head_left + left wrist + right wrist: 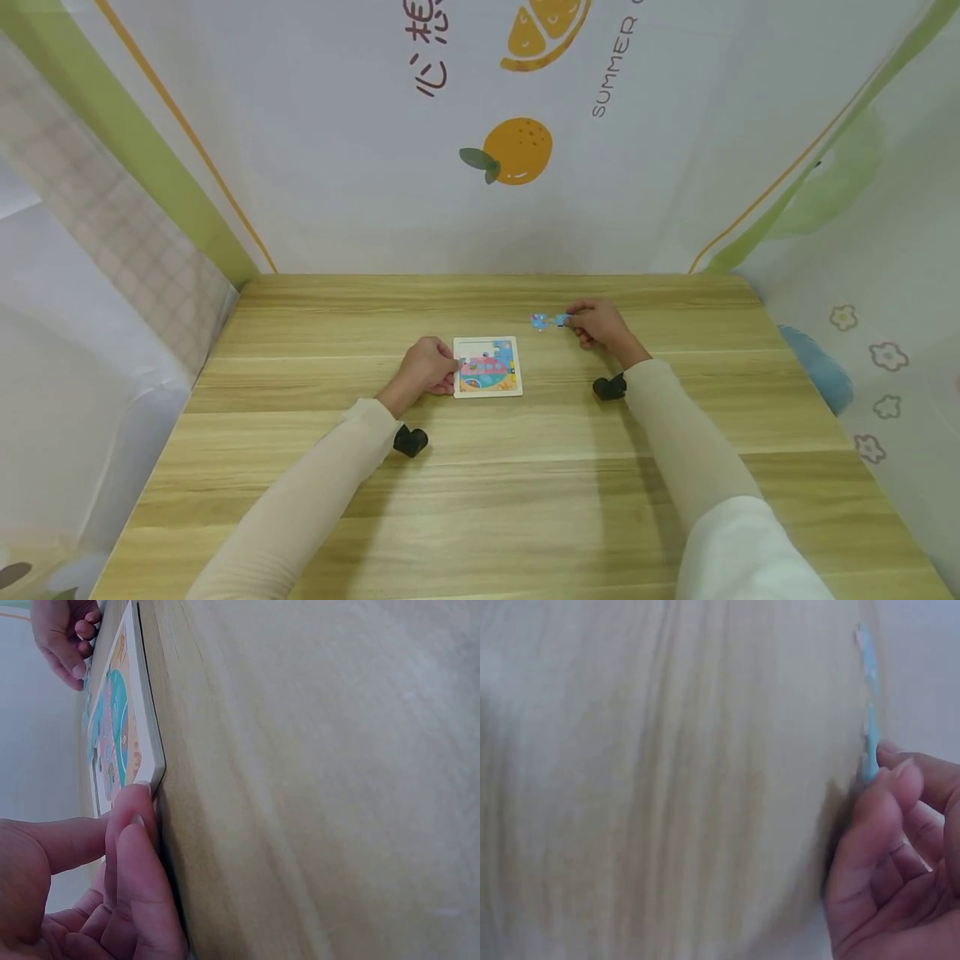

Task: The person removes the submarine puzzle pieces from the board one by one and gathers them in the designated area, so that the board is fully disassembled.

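Note:
A square jigsaw puzzle board (487,395) with a pale frame lies flat on the table. Part of its picture, in pink, teal and orange, is filled in; its upper left area is bare. My left hand (431,364) grips the board's left edge, and in the left wrist view the fingertips (136,801) meet the frame's corner. Beyond the board's upper right corner, my right hand (600,323) pinches a light blue puzzle piece (562,320) at table level. Just left of it lies another blue piece (539,321). In the right wrist view, thumb and forefinger meet at the held piece (871,754).
The wooden table (495,500) has a white printed cloth (360,167) hanging behind its far edge. More cloth hangs at both sides. A black wrist camera (410,441) sits by the left cuff, another black camera (609,387) by the right.

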Motion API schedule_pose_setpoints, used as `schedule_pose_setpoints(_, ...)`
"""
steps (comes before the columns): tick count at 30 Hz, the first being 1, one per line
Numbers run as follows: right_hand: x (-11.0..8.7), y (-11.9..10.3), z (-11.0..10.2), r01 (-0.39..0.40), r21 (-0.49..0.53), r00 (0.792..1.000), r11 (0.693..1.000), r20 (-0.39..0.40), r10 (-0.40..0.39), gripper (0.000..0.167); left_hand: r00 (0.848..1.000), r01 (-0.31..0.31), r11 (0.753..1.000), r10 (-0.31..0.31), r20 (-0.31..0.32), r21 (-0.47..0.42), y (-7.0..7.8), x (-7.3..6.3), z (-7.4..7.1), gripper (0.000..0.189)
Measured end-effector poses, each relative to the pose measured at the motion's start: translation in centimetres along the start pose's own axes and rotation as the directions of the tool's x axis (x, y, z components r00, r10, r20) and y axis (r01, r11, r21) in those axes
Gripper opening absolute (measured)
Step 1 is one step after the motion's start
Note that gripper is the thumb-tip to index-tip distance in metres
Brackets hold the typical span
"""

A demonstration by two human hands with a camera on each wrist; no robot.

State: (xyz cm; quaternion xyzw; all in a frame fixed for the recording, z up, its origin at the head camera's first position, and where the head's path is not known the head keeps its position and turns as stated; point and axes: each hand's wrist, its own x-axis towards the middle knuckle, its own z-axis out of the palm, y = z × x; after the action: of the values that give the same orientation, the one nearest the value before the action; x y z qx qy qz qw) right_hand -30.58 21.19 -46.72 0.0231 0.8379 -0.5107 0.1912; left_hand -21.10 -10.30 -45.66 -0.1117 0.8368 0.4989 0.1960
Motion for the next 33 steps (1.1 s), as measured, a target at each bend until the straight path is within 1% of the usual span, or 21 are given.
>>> schedule_pose_setpoints(4, -0.1, -0.8, 0.5, 0.042, -0.015, 0.999, 0.999, 0.0, -0.042, 0.036, 1.0, 0.004, 1.0, -0.004, -0.005, 0.003, 0.0, 0.0, -0.1, 0.012)
schedule_pose_setpoints(9, -0.5, -2.3, 2.1, 0.092, -0.015, 0.996, 0.996, 0.014, -0.092, 0.036, 1.0, 0.009, 1.0, -0.009, -0.008, 0.009, 0.0, 0.0, -0.1, 0.013)
schedule_pose_setpoints(16, -1.6, -3.6, 4.7, 0.114, -0.023, 0.988, 0.993, 0.105, -0.111, 0.032, 1.0, 0.008, 1.0, -0.008, -0.005, 0.01, -0.1, 0.3, 0.1, 0.013)
schedule_pose_setpoints(19, -2.1, -3.7, 5.8, 0.135, -0.035, 0.982, 0.99, 0.135, -0.129, 0.031, 1.0, 0.011, 1.0, -0.01, -0.009, 0.013, -0.1, 0.2, 0.1, 0.012)
schedule_pose_setpoints(24, -2.5, -3.5, 7.3, 0.151, -0.064, 0.972, 0.987, 0.19, -0.136, 0.03, 1.0, 0.009, 1.0, -0.009, -0.008, 0.011, -0.1, 0.2, 0.1, 0.012)
schedule_pose_setpoints(30, -2.6, -3.0, 8.4, 0.167, -0.134, 0.966, 0.977, 0.219, -0.135, 0.033, 1.0, 0.005, 1.0, -0.005, 0.006, -0.007, -0.1, 0.3, 0.0, 0.012)
schedule_pose_setpoints(33, -2.7, -2.9, 8.7, 0.157, -0.125, 0.964, 0.98, 0.236, -0.125, 0.036, 1.0, 0.01, 1.0, -0.01, 0.005, -0.007, -0.1, 0.3, 0.0, 0.013)
